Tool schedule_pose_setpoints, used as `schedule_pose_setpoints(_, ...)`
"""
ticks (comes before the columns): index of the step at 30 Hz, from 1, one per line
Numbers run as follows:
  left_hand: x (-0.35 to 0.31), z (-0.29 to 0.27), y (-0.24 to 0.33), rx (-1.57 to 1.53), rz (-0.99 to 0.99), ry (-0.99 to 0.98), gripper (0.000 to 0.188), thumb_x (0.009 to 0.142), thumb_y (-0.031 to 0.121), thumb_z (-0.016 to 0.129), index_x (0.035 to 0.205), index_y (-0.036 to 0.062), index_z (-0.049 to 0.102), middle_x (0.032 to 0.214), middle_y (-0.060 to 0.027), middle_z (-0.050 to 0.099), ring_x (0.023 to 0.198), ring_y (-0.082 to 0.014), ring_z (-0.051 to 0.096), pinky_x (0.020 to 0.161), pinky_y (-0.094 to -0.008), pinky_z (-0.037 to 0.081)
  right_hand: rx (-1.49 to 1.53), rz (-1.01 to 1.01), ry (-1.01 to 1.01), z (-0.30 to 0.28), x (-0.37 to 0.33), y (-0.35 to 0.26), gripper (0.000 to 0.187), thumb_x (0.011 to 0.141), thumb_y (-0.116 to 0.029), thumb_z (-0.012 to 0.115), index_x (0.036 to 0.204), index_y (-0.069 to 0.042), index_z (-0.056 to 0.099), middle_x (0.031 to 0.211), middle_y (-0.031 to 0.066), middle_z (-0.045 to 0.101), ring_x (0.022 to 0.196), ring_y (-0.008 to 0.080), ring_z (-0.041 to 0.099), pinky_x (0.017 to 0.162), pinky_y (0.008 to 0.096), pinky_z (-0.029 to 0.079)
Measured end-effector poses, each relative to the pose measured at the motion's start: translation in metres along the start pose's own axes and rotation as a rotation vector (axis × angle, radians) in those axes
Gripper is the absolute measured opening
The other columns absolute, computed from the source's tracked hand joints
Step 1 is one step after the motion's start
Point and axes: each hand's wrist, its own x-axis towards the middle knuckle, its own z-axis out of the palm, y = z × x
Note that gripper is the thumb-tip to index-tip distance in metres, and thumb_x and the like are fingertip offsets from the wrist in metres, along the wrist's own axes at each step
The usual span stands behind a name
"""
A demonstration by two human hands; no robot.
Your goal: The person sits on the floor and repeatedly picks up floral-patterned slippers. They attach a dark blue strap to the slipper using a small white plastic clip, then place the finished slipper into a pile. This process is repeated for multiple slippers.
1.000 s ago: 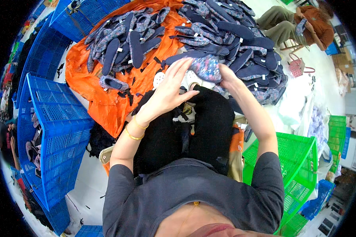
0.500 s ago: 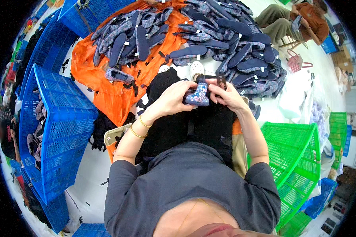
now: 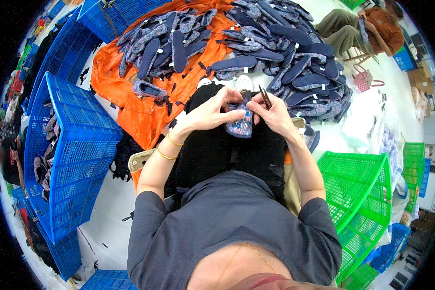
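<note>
Above my lap, my left hand grips a floral blue slipper, its toe end facing me and my thumb lying across its upper. My right hand is at the slipper's right side, its fingertips close to or touching the fabric. Tucked in that same hand is a dark pair of snips, the two thin points sticking up and away from me. My fingers cover part of the slipper's opening. Beyond my white shoes lies a large heap of matching slippers with dark soles and small white tags.
An orange sheet lies under the left part of the heap, with a single slipper on it. Blue crates stand to my left, a green crate to my right. Another person sits at the far right, handling a slipper.
The slipper has turned from sideways to toe toward me. My left thumb now lies over its upper, and the snips in my right hand point up more clearly. The view has shifted slightly.
</note>
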Motion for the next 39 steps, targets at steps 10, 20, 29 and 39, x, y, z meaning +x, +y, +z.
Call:
schedule_pose_setpoints(10,0.016,-0.002,-0.005,-0.092,-0.113,-0.161,0.025,0.086,0.021,0.073,0.100,0.0052,0.058,0.089,0.0066,0.053,0.082,-0.0016,0.045,0.070,-0.0192,0.041,0.241,-0.052,0.102,-0.002,-0.011,0.032,0.025,0.096,-0.022,0.059,0.102,0.002,0.062,0.078,0.0027,0.060,0.055,0.0085,0.054,0.049,0.0204,0.041)
schedule_pose_setpoints(20,0.010,0.007,-0.016,-0.085,-0.070,-0.046,0.029,0.086,0.016,0.072,0.110,0.0027,0.063,0.099,0.0024,0.060,0.089,-0.0040,0.051,0.076,-0.0215,0.044,0.149,-0.138,0.395,0.007,-0.017,0.033,0.016,0.092,-0.019,0.066,0.090,-0.003,0.062,0.071,-0.0067,0.055,0.059,0.0008,0.045,0.051,0.0179,0.034)
schedule_pose_setpoints(29,0.016,0.008,0.013,0.396,0.335,0.230,0.016,0.080,0.000,0.067,0.094,0.0041,0.072,0.090,-0.0044,0.066,0.088,-0.0171,0.061,0.082,-0.0279,0.048,-0.476,-0.210,0.238,-0.017,-0.038,0.016,0.034,0.087,-0.025,0.069,0.111,-0.002,0.061,0.083,0.0054,0.059,0.070,0.0127,0.055,0.065,0.0258,0.046)
schedule_pose_setpoints(39,0.030,-0.007,0.032,0.626,0.441,0.160,0.018,0.076,0.003,0.069,0.094,0.0041,0.068,0.091,-0.0075,0.067,0.087,-0.0237,0.064,0.081,-0.0331,0.049,-0.736,-0.387,0.106,-0.009,-0.012,-0.013,0.031,0.081,-0.030,0.072,0.099,-0.006,0.063,0.082,0.0112,0.066,0.071,0.0254,0.067,0.062,0.0340,0.052)
